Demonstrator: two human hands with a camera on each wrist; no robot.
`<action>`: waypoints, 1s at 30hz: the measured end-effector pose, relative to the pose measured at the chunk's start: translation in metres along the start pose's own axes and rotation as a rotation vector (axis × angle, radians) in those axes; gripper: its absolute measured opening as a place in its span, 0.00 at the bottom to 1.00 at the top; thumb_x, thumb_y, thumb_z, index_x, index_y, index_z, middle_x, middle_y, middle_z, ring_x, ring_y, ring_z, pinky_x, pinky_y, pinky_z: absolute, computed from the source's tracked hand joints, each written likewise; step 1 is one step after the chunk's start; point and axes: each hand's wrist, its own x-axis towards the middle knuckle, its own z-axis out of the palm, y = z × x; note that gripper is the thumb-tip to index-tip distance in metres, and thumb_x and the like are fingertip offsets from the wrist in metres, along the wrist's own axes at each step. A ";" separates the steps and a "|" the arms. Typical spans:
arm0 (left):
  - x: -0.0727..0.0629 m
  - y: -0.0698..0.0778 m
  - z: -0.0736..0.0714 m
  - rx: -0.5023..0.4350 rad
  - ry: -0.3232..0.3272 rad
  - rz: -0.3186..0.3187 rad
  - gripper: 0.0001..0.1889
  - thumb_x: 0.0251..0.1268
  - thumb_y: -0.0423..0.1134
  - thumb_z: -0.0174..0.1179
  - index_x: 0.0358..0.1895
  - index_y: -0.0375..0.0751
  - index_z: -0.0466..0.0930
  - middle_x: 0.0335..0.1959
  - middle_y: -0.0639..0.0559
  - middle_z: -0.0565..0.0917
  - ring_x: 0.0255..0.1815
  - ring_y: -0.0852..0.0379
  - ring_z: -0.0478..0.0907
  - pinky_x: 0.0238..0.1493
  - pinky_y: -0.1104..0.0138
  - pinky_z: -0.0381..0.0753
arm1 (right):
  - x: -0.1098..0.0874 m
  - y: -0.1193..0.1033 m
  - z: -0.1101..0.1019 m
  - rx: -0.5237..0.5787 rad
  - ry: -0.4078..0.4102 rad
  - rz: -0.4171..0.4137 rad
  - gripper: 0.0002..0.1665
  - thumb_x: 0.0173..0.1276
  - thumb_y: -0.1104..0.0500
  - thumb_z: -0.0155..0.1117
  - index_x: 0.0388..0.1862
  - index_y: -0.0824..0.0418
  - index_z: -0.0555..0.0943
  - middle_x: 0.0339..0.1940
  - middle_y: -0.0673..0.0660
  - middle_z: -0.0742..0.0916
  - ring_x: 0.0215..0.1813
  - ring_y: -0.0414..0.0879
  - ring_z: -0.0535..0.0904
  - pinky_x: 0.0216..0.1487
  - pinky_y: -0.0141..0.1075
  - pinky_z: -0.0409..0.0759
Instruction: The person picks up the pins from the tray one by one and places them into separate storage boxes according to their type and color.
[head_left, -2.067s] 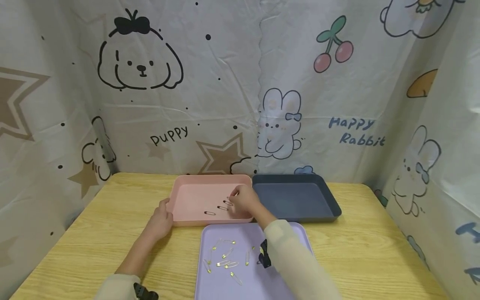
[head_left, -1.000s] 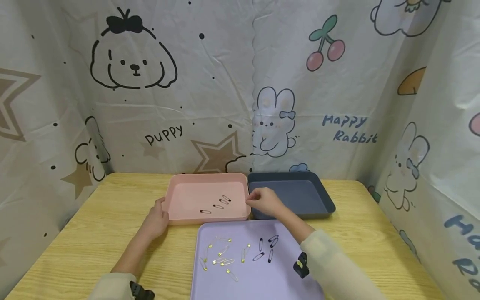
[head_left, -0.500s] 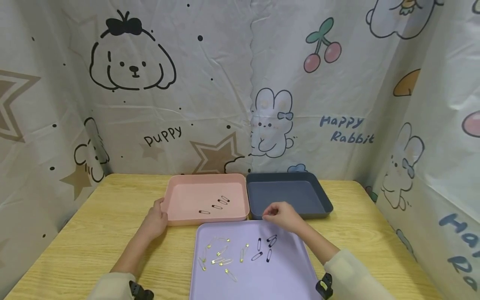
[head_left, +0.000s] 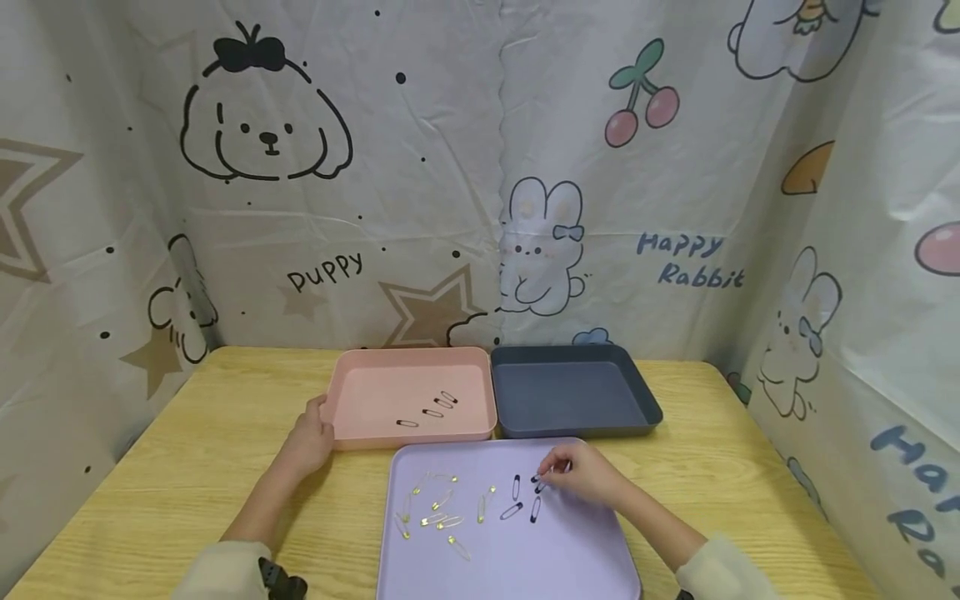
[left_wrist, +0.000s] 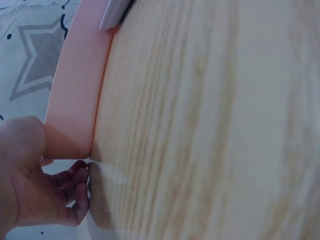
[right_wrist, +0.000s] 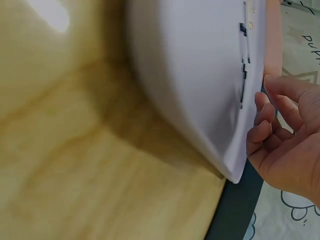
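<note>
My left hand [head_left: 307, 437] grips the left side of the pink tray [head_left: 367, 437]; in the left wrist view the thumb lies against its wall and the other fingers curl by the table. Several black safety pins [head_left: 426, 412] lie in that tray. My right hand [head_left: 588, 477] is low over the right part of the lilac tray [head_left: 558, 558], fingertips at a pair of black safety pins [head_left: 536, 478], partly covering them. Thumb and fingers look apart in the right wrist view, with no pin visible between them. Nearby lie other black safety pins [head_left: 534, 518].
Several gold safety pins [head_left: 425, 522] are scattered over the left half of the lilac tray. A dark blue tray [head_left: 577, 392] stands to the right of the pink one, behind the lilac tray. A printed curtain [head_left: 435, 167] rises behind the wooden table [head_left: 187, 467].
A fourth black safety pin came to rest in the pink tray. My right hand left that tray, moving right and then down to the black pins on the lilac tray. The left hand stayed put.
</note>
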 end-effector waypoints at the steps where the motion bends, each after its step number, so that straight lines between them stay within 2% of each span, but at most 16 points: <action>1: 0.001 0.000 0.000 -0.003 -0.003 -0.003 0.30 0.66 0.31 0.33 0.68 0.21 0.40 0.51 0.20 0.66 0.29 0.48 0.68 0.34 0.57 0.71 | -0.002 0.001 0.001 0.003 -0.017 -0.017 0.03 0.56 0.64 0.66 0.30 0.61 0.84 0.22 0.48 0.79 0.26 0.35 0.68 0.26 0.27 0.68; 5: 0.002 0.000 0.000 0.010 0.001 -0.004 0.29 0.65 0.31 0.33 0.68 0.21 0.41 0.48 0.21 0.68 0.28 0.49 0.68 0.32 0.58 0.71 | -0.007 0.003 0.006 0.011 -0.074 -0.050 0.05 0.54 0.64 0.67 0.31 0.61 0.84 0.22 0.47 0.79 0.24 0.32 0.68 0.26 0.27 0.69; 11: 0.002 -0.003 0.001 0.029 0.015 0.016 0.29 0.65 0.32 0.34 0.67 0.20 0.42 0.50 0.18 0.68 0.36 0.42 0.71 0.40 0.53 0.72 | -0.009 0.003 0.013 -0.041 -0.103 -0.052 0.05 0.54 0.63 0.68 0.31 0.57 0.85 0.21 0.45 0.77 0.24 0.31 0.67 0.27 0.26 0.68; 14: 0.001 -0.004 0.002 0.017 0.008 0.010 0.29 0.65 0.32 0.34 0.68 0.20 0.42 0.47 0.21 0.69 0.31 0.45 0.70 0.36 0.55 0.72 | -0.009 0.002 0.015 -0.062 -0.110 -0.060 0.05 0.54 0.63 0.67 0.31 0.56 0.84 0.20 0.45 0.77 0.24 0.32 0.67 0.26 0.27 0.67; 19: 0.001 -0.003 0.002 0.017 0.017 0.020 0.29 0.65 0.31 0.34 0.67 0.20 0.43 0.45 0.23 0.70 0.28 0.49 0.68 0.36 0.56 0.71 | -0.009 -0.001 0.016 -0.083 -0.111 -0.074 0.03 0.54 0.63 0.68 0.29 0.56 0.84 0.19 0.45 0.78 0.24 0.32 0.68 0.26 0.27 0.67; 26: 0.001 -0.002 0.001 -0.009 0.001 0.001 0.30 0.65 0.31 0.33 0.68 0.21 0.41 0.40 0.28 0.70 0.22 0.53 0.65 0.25 0.63 0.67 | -0.009 -0.003 0.014 -0.112 -0.115 -0.081 0.03 0.55 0.62 0.68 0.25 0.56 0.81 0.19 0.44 0.78 0.24 0.31 0.68 0.27 0.26 0.68; 30: 0.002 -0.002 0.001 0.008 0.009 0.016 0.29 0.65 0.32 0.34 0.68 0.20 0.42 0.41 0.28 0.69 0.26 0.51 0.66 0.30 0.60 0.69 | -0.010 -0.005 0.013 -0.118 -0.123 -0.087 0.05 0.56 0.62 0.67 0.23 0.56 0.80 0.17 0.43 0.75 0.22 0.30 0.67 0.26 0.26 0.67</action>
